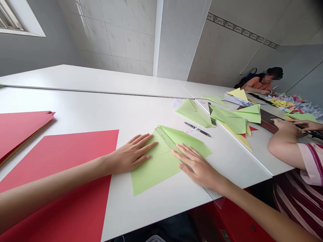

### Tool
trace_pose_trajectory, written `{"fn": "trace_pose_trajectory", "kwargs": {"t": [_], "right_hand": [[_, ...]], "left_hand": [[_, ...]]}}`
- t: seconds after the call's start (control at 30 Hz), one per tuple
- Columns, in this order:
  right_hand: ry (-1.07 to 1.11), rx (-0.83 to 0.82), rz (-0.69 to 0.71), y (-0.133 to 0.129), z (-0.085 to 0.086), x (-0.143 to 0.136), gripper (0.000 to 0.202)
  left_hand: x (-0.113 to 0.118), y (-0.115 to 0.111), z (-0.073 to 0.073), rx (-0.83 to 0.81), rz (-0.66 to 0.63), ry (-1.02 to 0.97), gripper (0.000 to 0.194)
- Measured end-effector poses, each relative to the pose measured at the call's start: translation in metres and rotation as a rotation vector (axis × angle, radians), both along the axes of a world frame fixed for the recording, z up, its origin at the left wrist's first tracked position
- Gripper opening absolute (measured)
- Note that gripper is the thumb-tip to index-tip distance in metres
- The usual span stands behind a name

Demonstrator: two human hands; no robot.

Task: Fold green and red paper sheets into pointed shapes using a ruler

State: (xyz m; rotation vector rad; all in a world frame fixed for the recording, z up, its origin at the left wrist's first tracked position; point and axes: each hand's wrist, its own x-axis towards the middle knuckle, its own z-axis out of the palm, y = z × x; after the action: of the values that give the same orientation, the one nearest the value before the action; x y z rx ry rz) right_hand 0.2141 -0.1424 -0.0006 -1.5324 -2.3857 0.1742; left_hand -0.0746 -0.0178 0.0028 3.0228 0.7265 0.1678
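Observation:
A light green sheet of paper lies on the white table, with its far right part folded over and partly raised. Along the fold rests a clear ruler, running from the far tip of the paper toward the near table edge. My left hand is flat on the left side of the green sheet, fingers stretched out. Across the ruler lies my right hand, open, its fingers extended toward the folded flap; part of the ruler is hidden under it. Beyond the sheet a pen lies on the table.
A large red sheet lies under my left forearm, and a red paper stack is farther left. Folded green papers lie beyond the pen. At right, a co-worker's arm reaches over the table; another person sits farther back.

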Motion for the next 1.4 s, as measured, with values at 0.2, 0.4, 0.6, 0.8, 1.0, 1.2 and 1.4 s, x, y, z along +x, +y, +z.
{"fn": "trace_pose_trajectory", "kwargs": {"t": [0.2, 0.4, 0.6, 0.8, 1.0, 1.2, 1.4], "right_hand": [[0.045, -0.106, 0.02, 0.037, 0.002, -0.002, 0.048], [0.074, -0.035, -0.031, 0.067, -0.006, 0.008, 0.049], [0.003, 0.004, -0.055, 0.084, -0.002, 0.002, 0.047], [-0.079, 0.137, -0.095, 0.092, -0.002, -0.013, 0.043], [-0.016, 0.224, -0.092, 0.096, -0.007, -0.012, 0.041], [0.029, 0.249, -0.07, 0.09, -0.008, -0.014, 0.038], [0.084, 0.315, 0.008, 0.088, -0.008, -0.016, 0.032]], "left_hand": [[-0.003, -0.004, 0.002, 0.03, -0.019, -0.024, 0.056], [-0.005, -0.004, 0.0, 0.063, -0.015, -0.041, 0.057], [-0.009, -0.004, -0.004, 0.092, 0.009, -0.047, 0.061], [-0.009, -0.005, -0.002, 0.13, -0.002, -0.089, 0.063], [-0.01, -0.001, -0.005, 0.153, -0.007, -0.107, 0.065], [-0.01, 0.0, -0.007, 0.152, 0.001, -0.132, 0.068], [-0.01, 0.001, -0.008, 0.135, 0.002, -0.119, 0.068]]}}
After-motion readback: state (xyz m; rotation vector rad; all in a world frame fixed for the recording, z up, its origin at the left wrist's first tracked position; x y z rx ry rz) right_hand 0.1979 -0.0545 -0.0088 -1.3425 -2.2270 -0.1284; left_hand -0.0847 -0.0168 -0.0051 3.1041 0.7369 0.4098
